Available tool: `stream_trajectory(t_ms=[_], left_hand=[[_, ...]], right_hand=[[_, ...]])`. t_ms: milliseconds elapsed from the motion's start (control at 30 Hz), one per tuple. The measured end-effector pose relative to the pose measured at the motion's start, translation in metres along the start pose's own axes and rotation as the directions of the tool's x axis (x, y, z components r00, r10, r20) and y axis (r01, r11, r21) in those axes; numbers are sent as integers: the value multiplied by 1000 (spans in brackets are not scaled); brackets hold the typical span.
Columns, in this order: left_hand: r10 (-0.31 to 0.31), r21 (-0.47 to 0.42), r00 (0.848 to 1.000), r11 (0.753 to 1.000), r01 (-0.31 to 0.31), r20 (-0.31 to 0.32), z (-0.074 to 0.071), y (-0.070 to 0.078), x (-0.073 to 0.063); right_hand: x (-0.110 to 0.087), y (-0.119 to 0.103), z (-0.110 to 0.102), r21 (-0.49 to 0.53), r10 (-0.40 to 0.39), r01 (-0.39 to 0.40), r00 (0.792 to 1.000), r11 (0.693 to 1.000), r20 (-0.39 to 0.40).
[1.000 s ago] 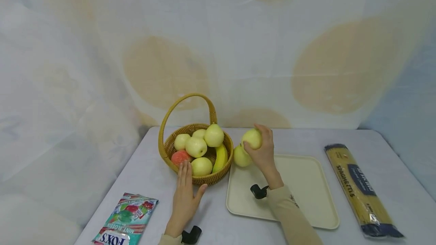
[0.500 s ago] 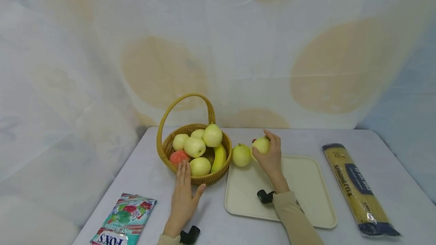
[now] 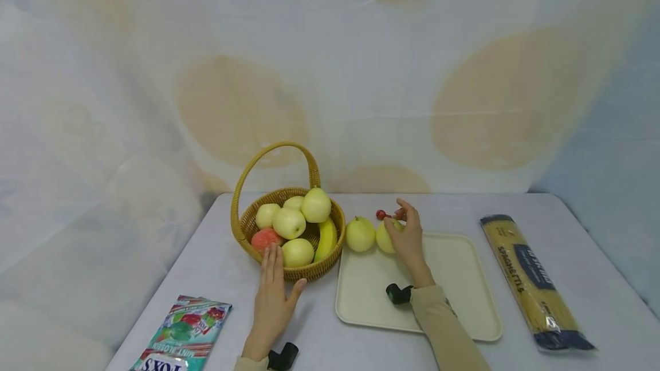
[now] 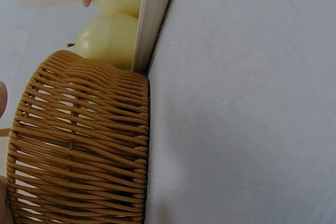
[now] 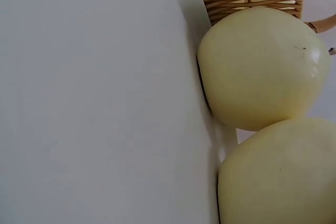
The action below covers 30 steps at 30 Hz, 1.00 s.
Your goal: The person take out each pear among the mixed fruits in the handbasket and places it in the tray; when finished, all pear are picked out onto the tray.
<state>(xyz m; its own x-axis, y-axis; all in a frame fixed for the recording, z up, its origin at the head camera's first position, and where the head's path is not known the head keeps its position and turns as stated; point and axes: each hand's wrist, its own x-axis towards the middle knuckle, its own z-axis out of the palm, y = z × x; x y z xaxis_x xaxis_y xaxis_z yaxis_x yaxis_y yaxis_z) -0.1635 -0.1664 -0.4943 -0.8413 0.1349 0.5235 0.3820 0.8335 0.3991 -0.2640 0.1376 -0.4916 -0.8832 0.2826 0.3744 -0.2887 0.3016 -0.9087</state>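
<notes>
On the back left part of a cream tray [image 3: 371, 308] sit two yellow-green pears, the left pear [image 3: 360, 234] touching the right pear [image 5: 283, 177]. My right hand [image 3: 409, 242] is at the right pear, thumb and fingers spread apart above and beside it; part of the fruit is hidden behind the hand. My left hand [image 3: 273, 308] lies with straight fingers against the front rim of a wicker basket [image 3: 309, 272]. Inside the basket are several pears [image 3: 289, 223], a red peach [image 3: 265, 240] and a banana [image 3: 326, 239].
Behind the tray lie small red cherries [image 3: 381, 214]. A spaghetti pack [image 3: 533, 282] is on the right of the table, and a green candy bag [image 3: 183, 334] at the front left. The basket's tall handle [image 3: 275, 145] arches up. A patterned curtain [image 3: 330, 73] hangs behind.
My right hand has brought a pear rightward and down onto the tray beside the other pear, and its fingers have loosened from it. The left hand has stayed at the basket.
</notes>
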Motion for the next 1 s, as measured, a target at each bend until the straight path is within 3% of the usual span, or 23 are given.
stream_trajectory(t_ms=[167, 333, 400, 533, 600, 667, 767, 900, 1000], left_hand=[[-7, -9, 1000, 1000, 7, -7, 0, -1, 1], [-15, -18, 1000, 1000, 15, 6, 2, 0, 1], [-18, -19, 1000, 1000, 18, 9, 2, 0, 1], [-27, -20, 1000, 999, 27, 11, 1, 0, 0], [-31, -18, 999, 999, 31, 13, 1, 0, 0], [-34, -15, 999, 999, 34, 15, 0, -1, 0], [-30, -9, 999, 999, 30, 11, 0, -2, 0], [-23, -8, 1000, 1000, 23, 7, 1, -3, 0], [-22, -14, 1000, 1000, 22, 14, 2, -2, 1]], right_hand=[[1, 0, 1, 26, 21, -22, 999, 999, 36], [0, -9, 6, 7, -135, 136, 990, 991, -42], [0, -16, 10, 5, -234, 235, 969, 972, -81], [2, -30, 18, -13, -406, 408, 905, 913, -128], [2, -35, 22, -21, -458, 459, 879, 888, -132], [1, -42, 26, -12, -481, 484, 867, 875, -130], [-4, -58, 29, 20, -486, 490, 868, 872, -103], [-12, -79, 32, 90, -429, 429, 903, 899, -20], [-14, -79, 40, 130, -375, 367, 926, 921, 48]])
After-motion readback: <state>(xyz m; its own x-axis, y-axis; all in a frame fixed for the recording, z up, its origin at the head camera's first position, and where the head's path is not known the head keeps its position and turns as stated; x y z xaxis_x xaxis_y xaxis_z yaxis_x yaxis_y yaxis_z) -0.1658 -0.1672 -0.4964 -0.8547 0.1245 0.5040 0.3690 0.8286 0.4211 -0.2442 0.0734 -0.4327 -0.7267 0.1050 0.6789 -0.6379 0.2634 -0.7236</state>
